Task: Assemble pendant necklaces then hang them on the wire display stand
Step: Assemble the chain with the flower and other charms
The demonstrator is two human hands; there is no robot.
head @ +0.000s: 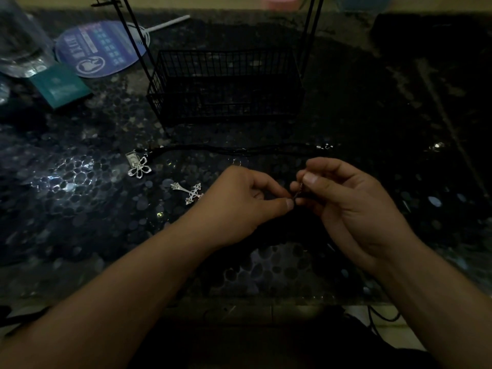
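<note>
My left hand (239, 203) and my right hand (346, 201) meet over the dark patterned table, near its front edge. Between their fingertips they pinch a small thin metal piece (297, 193); what it is I cannot tell. A silver cross pendant (189, 193) lies just left of my left hand. A silver flower pendant (139, 168) lies further left, beside a small clear packet (131, 157). Black cords (239, 149) stretch across the table behind my hands, with a metal clasp (325, 146) at their right end. The black wire display stand (226, 83), with a basket base, stands behind.
A round blue hand fan (103, 47) and a teal card (62, 86) lie at the back left, beside a clear plastic bottle (18, 49). A pink object (279, 0) sits at the far edge. The scene is dim.
</note>
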